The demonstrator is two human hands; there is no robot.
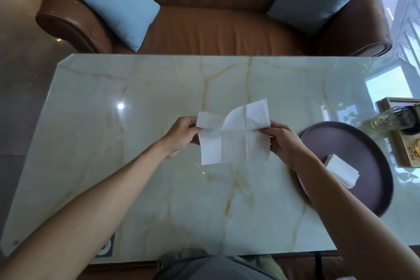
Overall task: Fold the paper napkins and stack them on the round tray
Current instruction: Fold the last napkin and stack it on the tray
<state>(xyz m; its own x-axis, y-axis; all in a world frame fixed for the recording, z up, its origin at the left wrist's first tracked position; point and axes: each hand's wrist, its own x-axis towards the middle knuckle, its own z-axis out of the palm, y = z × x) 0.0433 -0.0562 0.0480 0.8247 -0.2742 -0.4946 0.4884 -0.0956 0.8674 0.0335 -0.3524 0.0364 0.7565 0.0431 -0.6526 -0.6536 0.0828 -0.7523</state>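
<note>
My left hand (181,135) and right hand (281,140) pinch an open napkin (234,145); next fold it, then add it to the stack (341,171) on the tray (354,143) at three o'clock.

I am sitting at a pale marble table (141,184) veined in gold, facing a brown leather sofa (218,27) holding two light blue cushions (116,4); daylight is coming from windows (406,7) on my right, glaring on the glossy floor (20,102)

Daylight from window (404,7) at right; glare on table (136,88), wide-angle bend at edges, slight blur.
</note>
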